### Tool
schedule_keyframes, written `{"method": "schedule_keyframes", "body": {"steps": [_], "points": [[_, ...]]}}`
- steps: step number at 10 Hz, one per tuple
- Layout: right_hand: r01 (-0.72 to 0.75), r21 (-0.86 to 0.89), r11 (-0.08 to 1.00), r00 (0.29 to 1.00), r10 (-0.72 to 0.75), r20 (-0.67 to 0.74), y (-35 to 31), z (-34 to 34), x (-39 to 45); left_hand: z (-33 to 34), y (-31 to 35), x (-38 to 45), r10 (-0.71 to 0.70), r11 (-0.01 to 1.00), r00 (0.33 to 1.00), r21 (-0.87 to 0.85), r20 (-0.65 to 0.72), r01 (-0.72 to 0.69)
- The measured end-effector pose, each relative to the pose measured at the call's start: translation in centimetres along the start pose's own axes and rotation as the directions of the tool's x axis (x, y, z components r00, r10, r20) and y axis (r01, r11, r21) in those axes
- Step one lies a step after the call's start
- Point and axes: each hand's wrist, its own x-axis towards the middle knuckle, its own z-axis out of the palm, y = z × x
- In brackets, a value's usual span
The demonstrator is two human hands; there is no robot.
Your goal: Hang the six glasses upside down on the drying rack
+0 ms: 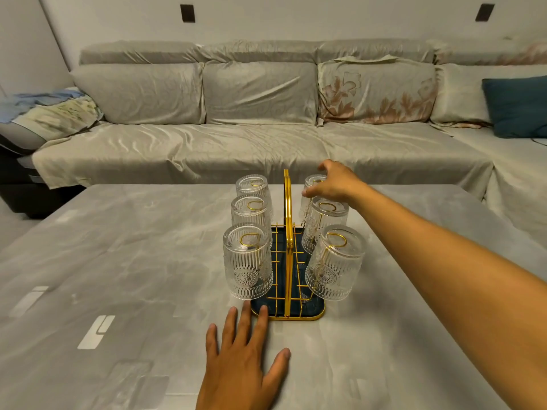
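A gold wire drying rack point(286, 232) with a dark blue tray stands in the middle of the grey table. Clear ribbed glasses hang upside down on its hooks, three on the left point(248, 261) point(251, 216) point(253, 186) and two nearer ones on the right point(336, 261) point(325, 220). My right hand point(333, 182) reaches over the far right glass point(310, 184), fingers around its upturned base. My left hand point(245, 359) lies flat on the table, fingertips touching the tray's front edge.
The grey marbled table point(133, 276) stretches wide on both sides of the rack. Behind it runs a long sofa point(260, 137) under a pale cover, with a teal cushion point(518, 105) at the right and folded cloth point(50, 110) at the left.
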Motion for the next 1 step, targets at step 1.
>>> {"method": "schedule_keyframes", "body": {"steps": [1], "points": [[0.074, 0.11, 0.991, 0.988, -0.058, -0.143, 0.2, -1.75, -2.49, -0.09, -0.05, -0.2, 0.014, 1.0, 1.0, -0.011, 0.011, -0.014]]}}
